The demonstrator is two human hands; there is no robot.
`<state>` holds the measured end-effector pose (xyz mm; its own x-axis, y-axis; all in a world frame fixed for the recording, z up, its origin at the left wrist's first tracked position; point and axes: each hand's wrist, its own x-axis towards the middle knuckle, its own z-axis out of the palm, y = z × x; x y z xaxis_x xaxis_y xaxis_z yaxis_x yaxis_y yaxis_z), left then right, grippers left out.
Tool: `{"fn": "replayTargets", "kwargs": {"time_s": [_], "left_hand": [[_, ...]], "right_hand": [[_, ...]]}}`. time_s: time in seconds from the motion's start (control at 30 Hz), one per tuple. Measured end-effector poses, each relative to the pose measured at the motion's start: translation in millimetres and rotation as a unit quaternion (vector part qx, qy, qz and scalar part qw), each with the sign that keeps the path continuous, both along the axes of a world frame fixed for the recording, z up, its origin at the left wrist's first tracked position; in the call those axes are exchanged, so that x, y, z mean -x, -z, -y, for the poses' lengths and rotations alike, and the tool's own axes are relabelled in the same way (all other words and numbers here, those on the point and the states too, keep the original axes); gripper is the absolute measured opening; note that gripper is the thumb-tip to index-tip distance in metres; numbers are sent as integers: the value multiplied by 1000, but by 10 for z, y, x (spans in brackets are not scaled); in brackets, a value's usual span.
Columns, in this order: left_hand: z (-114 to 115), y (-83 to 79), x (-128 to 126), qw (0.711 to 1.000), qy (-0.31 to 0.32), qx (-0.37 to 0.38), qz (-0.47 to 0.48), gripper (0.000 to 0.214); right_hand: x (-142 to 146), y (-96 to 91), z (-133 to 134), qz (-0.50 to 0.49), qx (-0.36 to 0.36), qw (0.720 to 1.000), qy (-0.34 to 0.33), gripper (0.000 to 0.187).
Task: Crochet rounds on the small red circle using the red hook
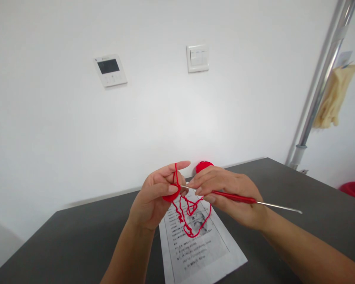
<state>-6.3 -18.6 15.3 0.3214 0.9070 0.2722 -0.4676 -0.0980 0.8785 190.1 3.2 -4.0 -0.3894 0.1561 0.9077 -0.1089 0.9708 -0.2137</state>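
The left hand (156, 197), index finger stretched toward three o'clock under a thin red strand (177, 175), pinches a small rounded red yarn piece (168, 197), at eleven o'clock from the middle of the white printed paper sheet (201, 264) on the dark grey worktop (100, 225). The right hand (229, 190) pinches a slim red-handled metal hook (235, 196), near tip at the piece, far end toward three o'clock. I'd judge the yarn light, soft and stretchy, best held by its edge near the tip, and the stiff, smooth hook best gripped by its handle.
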Motion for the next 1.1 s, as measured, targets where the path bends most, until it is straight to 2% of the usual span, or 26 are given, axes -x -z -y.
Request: {"fn": "replayTargets", "kwargs": {"time_s": [0.17, 0.33, 0.5, 0.77, 0.83, 0.97, 1.03, 1.1], "left_hand": [[13, -12, -8, 999, 36, 10, 4, 38], [20, -26, -18, 998, 60, 25, -16, 37], [24, -38, 11, 999, 37, 26, -17, 39], [5, -38, 71, 997, 69, 13, -34, 33], [4, -36, 70, 997, 64, 10, -41, 32], [15, -18, 69, 997, 33, -14, -69, 32], [23, 2, 73, 996, 2, -20, -83, 31], [33, 20, 76, 994, -22, -22, -101, 32]], "right_hand": [[-34, -39, 2, 26, -21, 999, -23, 13], [16, 4, 35, -21, 33, 999, -22, 14], [40, 15, 58, -18, -19, 1000, -1, 14], [-47, -61, -2, 35, -8, 997, -62, 16], [-37, -39, -7, 23, 22, 996, -84, 15], [36, 41, 4, -56, 138, 981, -126, 12], [69, 70, 10, -81, 130, 983, -105, 12], [81, 80, 8, -65, 59, 995, -51, 13]]}}
